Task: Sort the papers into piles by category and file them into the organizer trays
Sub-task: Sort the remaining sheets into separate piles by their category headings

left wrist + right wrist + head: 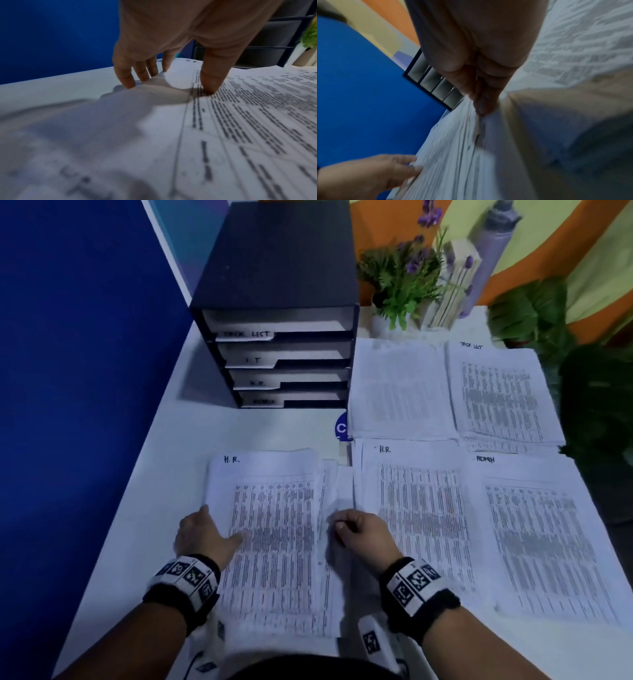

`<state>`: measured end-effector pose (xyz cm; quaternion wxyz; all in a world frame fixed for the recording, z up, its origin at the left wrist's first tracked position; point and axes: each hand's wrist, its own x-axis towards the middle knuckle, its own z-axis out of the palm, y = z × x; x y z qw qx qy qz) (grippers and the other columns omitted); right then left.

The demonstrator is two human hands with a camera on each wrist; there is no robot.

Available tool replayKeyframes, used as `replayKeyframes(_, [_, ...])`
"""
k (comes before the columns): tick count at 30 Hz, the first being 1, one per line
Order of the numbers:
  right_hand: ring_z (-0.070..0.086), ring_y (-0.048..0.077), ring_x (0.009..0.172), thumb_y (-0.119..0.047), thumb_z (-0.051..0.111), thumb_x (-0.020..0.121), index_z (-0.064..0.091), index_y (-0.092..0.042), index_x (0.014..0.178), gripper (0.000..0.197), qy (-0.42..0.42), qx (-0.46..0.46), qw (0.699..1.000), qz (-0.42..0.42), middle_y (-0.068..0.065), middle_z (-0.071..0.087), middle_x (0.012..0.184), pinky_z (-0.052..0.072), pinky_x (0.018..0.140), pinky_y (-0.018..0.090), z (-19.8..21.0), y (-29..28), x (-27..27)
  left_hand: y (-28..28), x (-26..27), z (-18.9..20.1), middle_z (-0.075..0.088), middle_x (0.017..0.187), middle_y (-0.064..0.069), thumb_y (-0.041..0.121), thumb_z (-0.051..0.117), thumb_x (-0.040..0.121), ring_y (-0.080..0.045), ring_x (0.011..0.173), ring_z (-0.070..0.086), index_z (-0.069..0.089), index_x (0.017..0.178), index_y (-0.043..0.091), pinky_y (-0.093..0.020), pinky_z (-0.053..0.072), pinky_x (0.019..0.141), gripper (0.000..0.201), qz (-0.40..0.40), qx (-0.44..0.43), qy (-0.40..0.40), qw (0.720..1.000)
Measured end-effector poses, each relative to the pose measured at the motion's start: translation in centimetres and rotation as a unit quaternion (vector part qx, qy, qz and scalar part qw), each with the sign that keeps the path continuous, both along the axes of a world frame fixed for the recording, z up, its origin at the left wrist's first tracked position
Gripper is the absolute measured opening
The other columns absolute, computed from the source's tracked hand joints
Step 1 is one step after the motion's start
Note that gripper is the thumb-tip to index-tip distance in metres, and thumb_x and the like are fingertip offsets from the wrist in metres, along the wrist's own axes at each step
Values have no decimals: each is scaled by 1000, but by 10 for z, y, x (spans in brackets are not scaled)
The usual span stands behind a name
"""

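Observation:
A thick stack of printed sheets [274, 535] lies in front of me, its top sheet marked H.R. My left hand [219, 525] rests on the stack's left edge. The thumb [209, 89] presses the print and straight fingers [130, 81] touch the paper's edge. My right hand [339, 525] pinches the top sheet's right edge, seen up close in the right wrist view [481, 109]. Sorted piles lie to the right: H.R. [418, 518], ADMIN [541, 542], TASK LIST [500, 392] and one whose label I cannot read [397, 388]. The black organizer [281, 302] has trays labelled TASK LIST, I T, H.R., ADMIN.
A blue partition [85, 405] borders the white table [178, 440] on the left. Potted plants [404, 278], a wooden block and a grey bottle [493, 237] stand at the back right. A blue round sticker [342, 428] peeks out between the piles.

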<state>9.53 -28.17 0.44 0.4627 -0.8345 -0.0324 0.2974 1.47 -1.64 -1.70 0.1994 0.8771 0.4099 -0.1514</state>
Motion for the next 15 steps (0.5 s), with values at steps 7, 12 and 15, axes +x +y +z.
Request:
replayKeyframes(7, [56,23,75,-32,60,90,58,-8,79,26,-78,-108,991,29,6,61,78,41,61,29,-2,34,-17,4,-22,-10,31,151,-10,52,81,66,-31,135,36,26,150,17,-44,33,112,107,-73,-1,-53,996])
replayKeyframes(12, [43,18,63,-21,63,86,34,-19,69,34,-106,-104,989,-17,0,44,71,28,47,15,-7,42,-23,3,-31,-16,40,141,-11,42,80,71,-30,128,44,30,148,21,-46,39,108,94,-81,-84,-126,985])
replayKeyframes(15, [47,12,55,-6,60,85,43,-20,65,30,-87,-55,989,-102,-4,49,61,37,45,11,-4,34,-25,9,-29,-14,49,138,-10,31,66,87,-26,118,54,38,145,17,-44,45,102,66,-26,-138,-167,976])
